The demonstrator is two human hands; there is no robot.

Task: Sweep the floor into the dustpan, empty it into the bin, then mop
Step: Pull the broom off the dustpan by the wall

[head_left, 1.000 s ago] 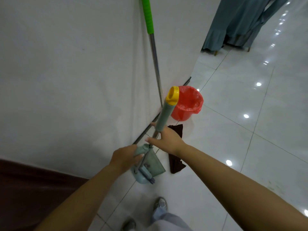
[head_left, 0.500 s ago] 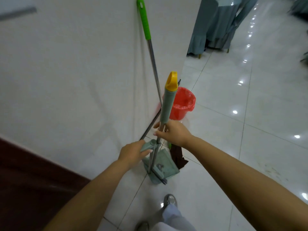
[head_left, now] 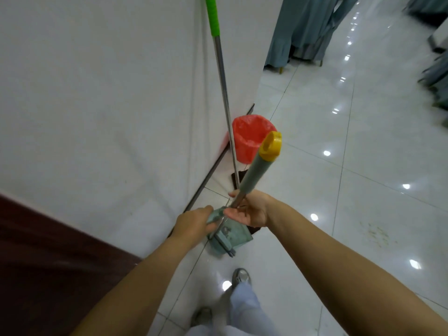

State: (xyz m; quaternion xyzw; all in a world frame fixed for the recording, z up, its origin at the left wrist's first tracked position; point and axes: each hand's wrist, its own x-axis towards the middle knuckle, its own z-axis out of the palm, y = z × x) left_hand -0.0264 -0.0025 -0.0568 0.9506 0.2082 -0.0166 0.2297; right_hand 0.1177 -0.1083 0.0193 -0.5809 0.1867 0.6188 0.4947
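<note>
**One head-worn view, looking down along the wall**

There is a single view, from a wide-angle camera worn on the person's head. It faces forward and steeply down, so both forearms reach in from the bottom edge and the left hand [head_left: 194,223] and right hand [head_left: 252,209] sit close, just below the middle. The person's shoes [head_left: 240,277] show at the bottom. A white wall [head_left: 109,105] fills the left half; tiled floor [head_left: 363,178] runs away to the upper right. Straight lines bend near the edges. No second view shares the scene.
</note>
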